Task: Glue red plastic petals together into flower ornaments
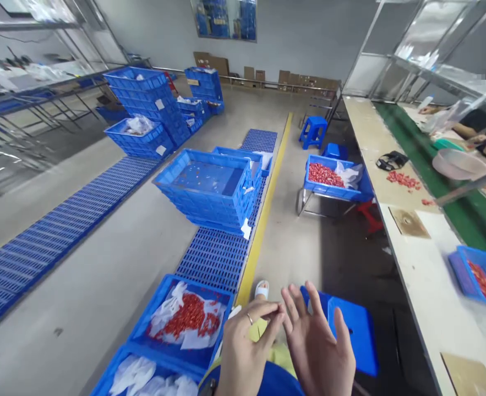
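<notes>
My left hand (246, 346), with a ring on one finger, is closed in a pinch, thumb and forefinger tips together. Its fingertips are at the edge of my right hand (319, 352), by the little finger; whatever they pinch, if anything, is too small to make out. The right hand is open, palm turned up toward me, fingers spread, nothing lying on it. Left of my hands, a blue crate (143, 324) holds small red pieces (189, 316) on white plastic sheeting. A blue stool (352, 335) stands just right of them.
Stacked blue crates (209, 181) stand ahead on blue slatted pallets (216, 253), beside a yellow floor line (263, 225). To the right runs a long worktable (416, 269) with a blue basket (482, 275). A crate of red pieces (325, 175) rests on a metal stand. Another person's hands (480, 140) are across the table.
</notes>
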`<action>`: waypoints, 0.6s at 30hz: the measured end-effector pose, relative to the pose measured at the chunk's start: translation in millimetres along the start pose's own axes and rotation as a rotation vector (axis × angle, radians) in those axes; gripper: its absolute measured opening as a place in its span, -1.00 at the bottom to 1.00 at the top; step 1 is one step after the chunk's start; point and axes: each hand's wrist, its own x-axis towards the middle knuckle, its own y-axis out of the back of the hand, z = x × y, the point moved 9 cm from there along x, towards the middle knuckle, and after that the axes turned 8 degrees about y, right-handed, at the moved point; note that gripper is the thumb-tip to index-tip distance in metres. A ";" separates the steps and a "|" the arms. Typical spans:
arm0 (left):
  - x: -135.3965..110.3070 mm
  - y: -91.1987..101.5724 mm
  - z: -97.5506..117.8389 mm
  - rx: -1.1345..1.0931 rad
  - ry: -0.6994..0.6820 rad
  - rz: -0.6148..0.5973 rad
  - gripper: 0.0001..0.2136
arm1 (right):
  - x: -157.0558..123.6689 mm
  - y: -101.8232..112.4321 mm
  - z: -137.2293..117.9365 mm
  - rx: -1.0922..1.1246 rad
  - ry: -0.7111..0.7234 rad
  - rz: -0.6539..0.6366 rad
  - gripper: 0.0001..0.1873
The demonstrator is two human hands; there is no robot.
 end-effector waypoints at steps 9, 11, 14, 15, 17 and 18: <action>264.8 -95.5 -43.6 -0.076 0.234 -0.116 -0.77 | 254.8 -61.9 -63.9 -0.347 0.253 -0.228 -0.48; 314.7 -96.8 -28.0 -0.062 0.259 -0.107 -0.76 | 302.9 -86.9 -72.2 -0.386 0.231 -0.236 -0.46; 379.6 -83.9 -3.6 -0.037 0.283 -0.042 -0.77 | 367.0 -133.2 -74.8 -0.429 0.168 -0.289 -0.44; 399.2 -78.7 1.8 -0.036 0.289 -0.017 -0.77 | 387.9 -148.8 -73.1 -0.442 0.139 -0.312 -0.44; 437.5 -69.8 6.9 -0.042 0.298 0.030 -0.78 | 431.0 -177.4 -66.8 -0.467 0.072 -0.350 -0.43; 456.8 -66.3 6.5 -0.049 0.304 0.057 -0.78 | 453.4 -190.2 -62.6 -0.477 0.035 -0.366 -0.43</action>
